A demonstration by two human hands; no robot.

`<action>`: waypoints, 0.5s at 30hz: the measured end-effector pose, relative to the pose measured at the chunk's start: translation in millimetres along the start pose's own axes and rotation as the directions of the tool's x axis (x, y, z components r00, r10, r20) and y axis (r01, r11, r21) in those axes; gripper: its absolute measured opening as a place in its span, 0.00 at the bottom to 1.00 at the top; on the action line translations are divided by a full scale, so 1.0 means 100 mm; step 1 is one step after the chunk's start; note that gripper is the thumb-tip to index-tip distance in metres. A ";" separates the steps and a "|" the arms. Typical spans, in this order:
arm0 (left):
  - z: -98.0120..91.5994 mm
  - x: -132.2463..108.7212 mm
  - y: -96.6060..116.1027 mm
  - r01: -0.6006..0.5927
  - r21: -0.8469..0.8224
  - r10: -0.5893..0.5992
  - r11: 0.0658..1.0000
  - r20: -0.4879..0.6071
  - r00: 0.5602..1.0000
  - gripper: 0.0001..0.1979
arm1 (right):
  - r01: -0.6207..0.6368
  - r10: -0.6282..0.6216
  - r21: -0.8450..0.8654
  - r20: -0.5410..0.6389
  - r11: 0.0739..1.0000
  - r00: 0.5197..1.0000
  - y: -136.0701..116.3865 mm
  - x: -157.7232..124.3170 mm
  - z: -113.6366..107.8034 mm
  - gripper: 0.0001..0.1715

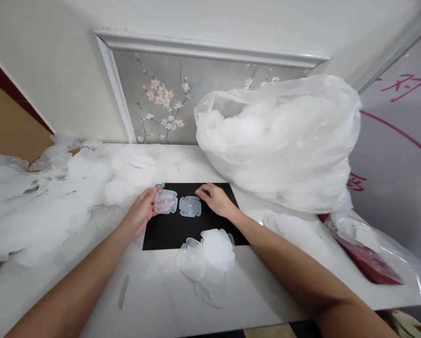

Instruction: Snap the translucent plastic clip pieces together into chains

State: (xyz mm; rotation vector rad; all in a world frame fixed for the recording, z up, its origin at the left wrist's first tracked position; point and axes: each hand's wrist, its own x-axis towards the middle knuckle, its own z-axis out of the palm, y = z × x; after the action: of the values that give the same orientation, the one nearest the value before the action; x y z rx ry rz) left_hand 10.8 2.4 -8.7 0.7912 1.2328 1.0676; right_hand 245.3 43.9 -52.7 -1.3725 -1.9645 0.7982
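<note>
A thin, translucent plastic piece (166, 202) with rounded corners and side notches is in my left hand (143, 209). Its fingers show pinkish through the plastic, above the left part of a black mat (196, 234). Just right of it, a similar translucent piece (190, 206) lies on the mat. My right hand (214, 197) is at that piece's upper right corner, with thumb and fingers pinched together; whether anything small is between them is hidden. A loose pile of similar pieces (217, 251) overlaps the mat's front edge, nearest me.
Many translucent pieces (62, 202) are heaped across the table's left side. A large clear bag (281, 145) full of whitish pieces stands at the back right. Farther right, a plastic bag (376, 244) partly covers a red object. A framed floral panel (164, 103) is on the wall behind.
</note>
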 end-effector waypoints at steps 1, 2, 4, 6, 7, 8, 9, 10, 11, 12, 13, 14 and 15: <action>-0.01 0.00 0.00 -0.002 -0.002 0.002 1.000 0.008 1.000 0.13 | -0.012 0.012 -0.009 0.014 1.000 1.000 -0.01 -0.01 0.00 0.10; -0.01 0.01 -0.01 -0.004 -0.006 0.004 1.000 0.017 1.000 0.13 | -0.023 0.024 -0.020 0.027 1.000 0.999 -0.02 -0.01 0.00 0.09; -0.02 0.01 -0.01 -0.009 -0.007 0.009 1.000 0.034 0.999 0.13 | -0.038 0.040 -0.033 0.045 0.999 0.998 -0.04 -0.01 0.00 0.13; -0.03 0.01 -0.01 -0.011 0.007 0.011 1.000 0.028 1.000 0.11 | -0.046 0.046 0.010 0.064 0.999 0.997 -0.04 -0.02 0.01 0.15; -0.03 0.01 -0.01 -0.013 0.015 0.013 1.000 0.026 1.000 0.10 | -0.050 0.045 0.061 0.072 0.997 0.996 -0.05 -0.02 0.02 0.15; -0.03 0.00 -0.01 -0.015 0.021 0.014 1.000 0.028 0.999 0.10 | -0.058 0.048 0.133 0.074 0.989 0.996 -0.05 -0.02 0.02 0.15; -0.03 0.00 -0.01 -0.016 0.022 0.015 1.000 0.032 0.999 0.12 | -0.071 0.057 0.220 0.072 0.973 0.996 -0.06 -0.03 0.03 0.15; -0.03 -0.01 0.00 -0.014 0.021 0.013 1.000 0.039 0.999 0.14 | -0.085 0.067 0.313 0.068 0.946 0.995 -0.06 -0.03 0.03 0.15; -0.03 -0.02 0.00 -0.009 0.019 0.008 1.000 0.050 0.999 0.17 | -0.097 0.077 0.403 0.064 0.910 0.995 -0.07 -0.04 0.03 0.16; -0.03 -0.02 0.01 -0.001 0.014 0.000 1.000 0.059 0.998 0.19 | -0.104 0.085 0.487 0.061 0.867 0.995 -0.08 -0.04 0.03 0.17; -0.03 -0.03 0.01 0.009 0.007 -0.009 1.000 0.068 0.998 0.21 | -0.107 0.090 0.560 0.058 0.822 0.994 -0.10 -0.04 0.03 0.19; -0.03 -0.04 0.02 0.020 -0.003 -0.020 1.000 0.081 0.997 0.22 | -0.102 0.088 0.622 0.054 0.776 0.995 -0.11 -0.05 0.03 0.20; -0.03 -0.05 0.03 0.030 -0.016 -0.028 0.999 0.096 0.995 0.23 | -0.087 0.080 0.675 0.041 0.733 0.996 -0.13 -0.05 0.03 0.22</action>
State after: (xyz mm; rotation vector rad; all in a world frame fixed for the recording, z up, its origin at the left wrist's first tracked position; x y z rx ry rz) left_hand 7.0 -1.2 -4.8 0.7997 1.1495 1.0043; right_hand 237.2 35.1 -45.4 -0.9975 -1.3796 1.3951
